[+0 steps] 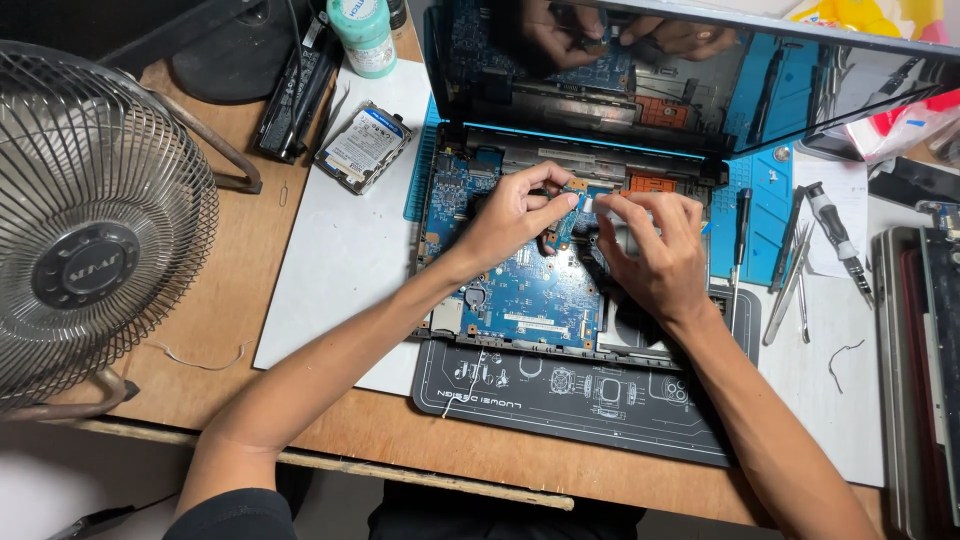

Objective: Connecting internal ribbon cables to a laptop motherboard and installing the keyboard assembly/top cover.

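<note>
An opened laptop lies before me with its blue motherboard (525,290) bare and its dark screen (600,80) tilted up at the back. My left hand (510,215) pinches a small part over the board near the copper heat pipe (650,184). My right hand (650,245) meets it from the right, its fingertips on the same small part, a flat cable end, between the two hands. The part is too small and too covered to make out further. Both hands are mirrored in the screen.
A metal desk fan (95,230) stands at the left. A hard drive (362,146) lies on a white sheet, near a green-capped bottle (364,35). Screwdrivers and tweezers (790,275) lie at the right on the blue mat. A dark work mat (570,395) sits under the laptop.
</note>
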